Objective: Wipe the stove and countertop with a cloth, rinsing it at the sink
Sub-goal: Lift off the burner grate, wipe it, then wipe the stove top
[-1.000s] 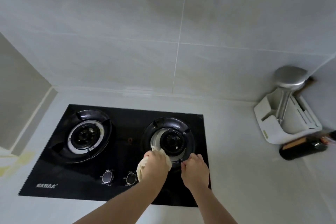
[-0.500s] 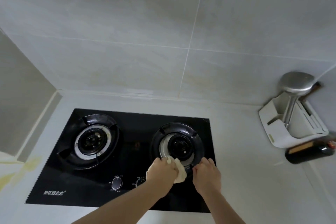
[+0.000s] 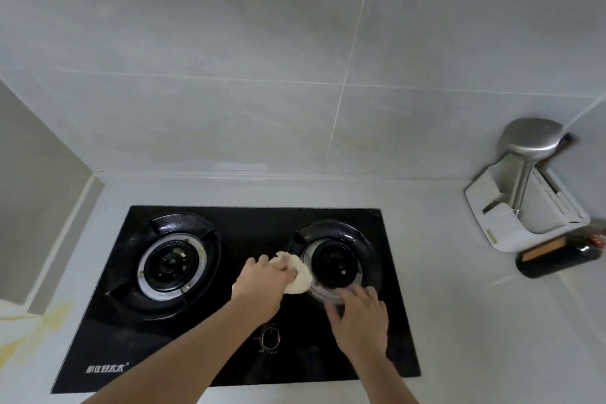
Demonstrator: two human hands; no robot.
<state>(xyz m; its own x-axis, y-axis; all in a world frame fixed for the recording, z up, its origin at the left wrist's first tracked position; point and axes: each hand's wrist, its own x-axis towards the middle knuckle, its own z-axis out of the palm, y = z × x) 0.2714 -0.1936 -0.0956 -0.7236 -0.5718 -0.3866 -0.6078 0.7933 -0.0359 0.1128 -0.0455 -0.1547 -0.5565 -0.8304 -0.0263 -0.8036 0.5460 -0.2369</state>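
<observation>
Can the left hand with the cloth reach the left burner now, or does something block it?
Probably yes. Between the left hand with the cloth and the left burner lies only bare black stove glass.

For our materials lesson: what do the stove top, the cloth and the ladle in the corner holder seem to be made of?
Stove top: likely black tempered glass, glossy, with reflections. Cloth: soft cream fabric, bunched under the left hand. Ladle: probably stainless steel, with a brushed silver sheen.
</observation>
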